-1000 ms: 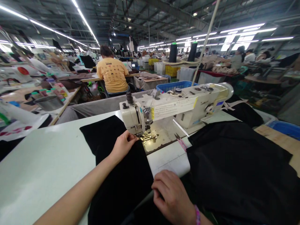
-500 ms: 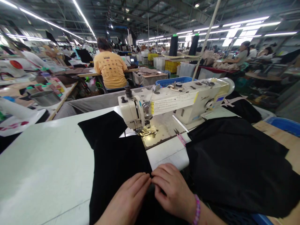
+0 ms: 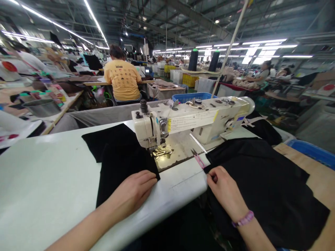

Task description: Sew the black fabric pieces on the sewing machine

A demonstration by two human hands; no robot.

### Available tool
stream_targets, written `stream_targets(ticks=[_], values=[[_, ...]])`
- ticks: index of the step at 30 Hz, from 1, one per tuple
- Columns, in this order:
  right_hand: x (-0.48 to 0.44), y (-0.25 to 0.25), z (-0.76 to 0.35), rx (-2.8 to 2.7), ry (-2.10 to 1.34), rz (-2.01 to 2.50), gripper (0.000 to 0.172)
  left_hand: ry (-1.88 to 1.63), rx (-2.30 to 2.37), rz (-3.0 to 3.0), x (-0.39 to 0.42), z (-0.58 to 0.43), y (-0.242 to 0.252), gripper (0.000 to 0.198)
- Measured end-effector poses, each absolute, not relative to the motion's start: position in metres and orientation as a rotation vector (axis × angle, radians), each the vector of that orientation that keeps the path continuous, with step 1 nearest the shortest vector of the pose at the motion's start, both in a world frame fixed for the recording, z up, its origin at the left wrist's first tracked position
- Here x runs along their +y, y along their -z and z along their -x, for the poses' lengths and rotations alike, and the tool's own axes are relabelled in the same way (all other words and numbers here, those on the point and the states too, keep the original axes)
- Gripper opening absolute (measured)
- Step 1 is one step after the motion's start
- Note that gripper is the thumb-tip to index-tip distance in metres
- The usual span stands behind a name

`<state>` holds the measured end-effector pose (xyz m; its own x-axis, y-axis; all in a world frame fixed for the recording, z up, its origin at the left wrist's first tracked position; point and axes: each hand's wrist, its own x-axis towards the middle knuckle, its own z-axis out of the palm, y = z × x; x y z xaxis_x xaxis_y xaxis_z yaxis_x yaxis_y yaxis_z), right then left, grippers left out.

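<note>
My left hand is closed at the right edge of a black fabric piece, which lies on the white tabletop left of the needle area; its thumb is hidden. Another stack of black fabric hangs over the table's right side. My right hand, with a beaded bracelet at the wrist, pinches this stack's near left edge. Between and beyond the hands stands a white sewing machine, its presser foot lit from above. Pink-handled thread snips lie on the machine bed beside a white stick.
A blue basket stands behind the machine, and another blue bin is at the right by a wooden board. Dark thread cones rise behind. A person in a yellow shirt sits ahead, facing away.
My hands, together at the left fabric's edge before, are now apart. The left has moved forward with that fabric's near edge; the right has crossed to the right-hand stack and pinches it.
</note>
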<state>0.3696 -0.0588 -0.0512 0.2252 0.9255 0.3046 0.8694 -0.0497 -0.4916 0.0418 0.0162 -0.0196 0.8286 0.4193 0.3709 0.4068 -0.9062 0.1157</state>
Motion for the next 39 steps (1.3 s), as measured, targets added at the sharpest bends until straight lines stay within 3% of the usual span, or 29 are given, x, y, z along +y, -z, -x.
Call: stream_targets(ticks=[4, 10, 15, 21, 25, 35, 39], values=[[-0.06, 0.033, -0.38, -1.545, -0.315, 1.773, 0.021, -0.635, 0.699, -2.924, 0.043, -0.037, 0.016, 0.026], [-0.071, -0.007, -0.407, -1.317, -0.212, 1.742, 0.02, -0.591, 0.803, -2.891, 0.077, -0.029, 0.015, 0.032], [-0.063, -0.006, -0.408, -1.378, -0.155, 1.729, 0.018, -0.506, 0.951, -2.87, 0.09, -0.027, 0.013, 0.038], [-0.059, 0.001, -0.41, -1.355, -0.038, 1.684, 0.016, -0.433, 1.325, -2.742, 0.07, -0.035, 0.025, 0.043], [-0.06, -0.005, -0.425, -1.236, -0.049, 1.622, 0.023, -0.412, 1.472, -2.628, 0.052, -0.025, 0.031, 0.044], [-0.049, -0.026, -0.415, -1.224, 0.001, 1.676, 0.023, -0.55, 1.426, -2.585, 0.012, 0.005, 0.013, 0.03], [-0.058, -0.044, -0.414, -1.149, -0.148, 1.546, 0.023, -0.61, 1.334, -2.643, 0.005, -0.008, 0.004, 0.029]])
